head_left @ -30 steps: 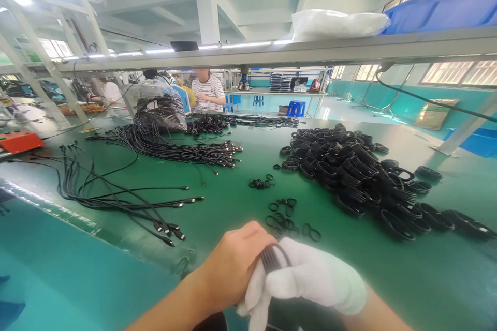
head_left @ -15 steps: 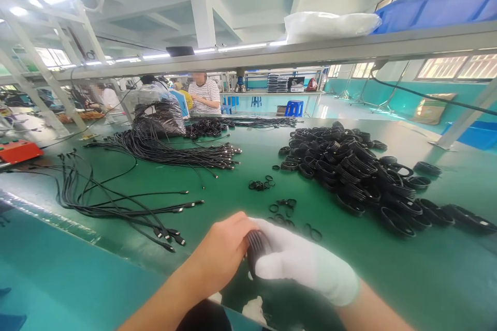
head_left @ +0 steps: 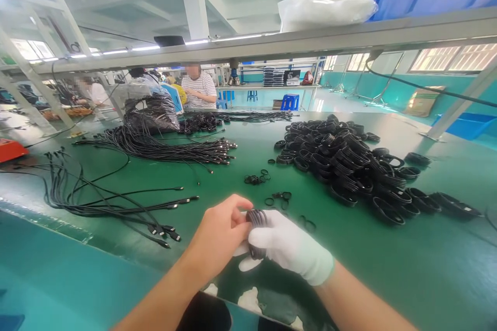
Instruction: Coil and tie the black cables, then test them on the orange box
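My bare left hand (head_left: 217, 235) and my white-gloved right hand (head_left: 289, 248) meet just above the near edge of the green table (head_left: 388, 269). Between them they grip a coiled black cable (head_left: 256, 217); the left fingers pinch its top and the gloved fingers wrap round its lower part. Small black rubber bands (head_left: 277, 199) lie scattered on the table just beyond my hands. A large heap of coiled black cables (head_left: 341, 163) sits to the right of them.
Loose straight black cables (head_left: 116, 201) with plugs fan out at the left, with a thicker bundle (head_left: 166, 147) behind. A metal shelf rail (head_left: 272, 44) crosses overhead. Other people (head_left: 198, 88) work at the far end. An orange device (head_left: 10, 150) sits at the far left.
Both hands have moved up and away from me over the table. The coil has turned in my grip, and my left fingers now pinch its top rather than covering it.
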`<act>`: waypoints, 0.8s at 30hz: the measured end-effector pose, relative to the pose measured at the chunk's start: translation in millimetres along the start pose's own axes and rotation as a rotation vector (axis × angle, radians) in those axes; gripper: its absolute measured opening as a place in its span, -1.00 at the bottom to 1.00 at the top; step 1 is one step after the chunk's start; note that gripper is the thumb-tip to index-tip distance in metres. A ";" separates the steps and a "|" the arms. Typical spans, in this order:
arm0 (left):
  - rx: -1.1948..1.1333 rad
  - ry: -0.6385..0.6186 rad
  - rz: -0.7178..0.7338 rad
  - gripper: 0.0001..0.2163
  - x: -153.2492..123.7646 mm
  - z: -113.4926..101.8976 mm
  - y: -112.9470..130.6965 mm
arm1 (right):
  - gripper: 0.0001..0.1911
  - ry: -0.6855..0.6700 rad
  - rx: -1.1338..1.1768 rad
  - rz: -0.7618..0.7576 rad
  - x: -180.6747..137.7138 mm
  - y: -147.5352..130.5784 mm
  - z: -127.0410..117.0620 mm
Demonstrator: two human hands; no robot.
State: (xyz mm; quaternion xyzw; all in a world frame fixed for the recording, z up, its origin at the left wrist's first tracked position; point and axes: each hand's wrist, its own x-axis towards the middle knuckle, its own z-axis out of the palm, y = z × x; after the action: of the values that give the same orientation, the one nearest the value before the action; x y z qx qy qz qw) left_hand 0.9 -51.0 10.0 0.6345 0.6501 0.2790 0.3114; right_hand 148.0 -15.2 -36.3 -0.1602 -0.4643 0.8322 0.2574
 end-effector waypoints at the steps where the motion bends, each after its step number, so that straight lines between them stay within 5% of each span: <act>1: 0.012 0.001 -0.012 -0.80 1.2 1.3 -0.9 | -0.63 0.002 0.002 0.000 0.4 1.2 0.5; 10: 0.092 -0.011 -0.078 -0.94 14.6 17.3 -15.3 | -0.83 0.073 -0.102 0.071 7.2 4.2 6.3; 16: 0.062 -0.149 -0.013 -0.79 30.7 -15.8 -19.2 | -0.71 0.094 0.096 0.031 3.8 8.7 -17.6; 20: 0.140 -0.070 0.051 -0.78 63.9 -26.4 -37.5 | -0.68 0.233 0.232 -0.109 1.2 -2.3 -38.9; 24: 0.241 -0.070 0.135 -0.86 93.5 0.7 -46.8 | -0.69 0.450 0.306 -0.187 1.8 -14.9 -58.7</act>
State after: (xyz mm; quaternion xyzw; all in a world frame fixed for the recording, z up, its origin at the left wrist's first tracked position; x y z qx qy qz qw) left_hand -29.2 40.5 -30.7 0.7190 0.6235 0.1968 0.2358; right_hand 180.4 32.9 -53.9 -0.2566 -0.2772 0.8088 0.4507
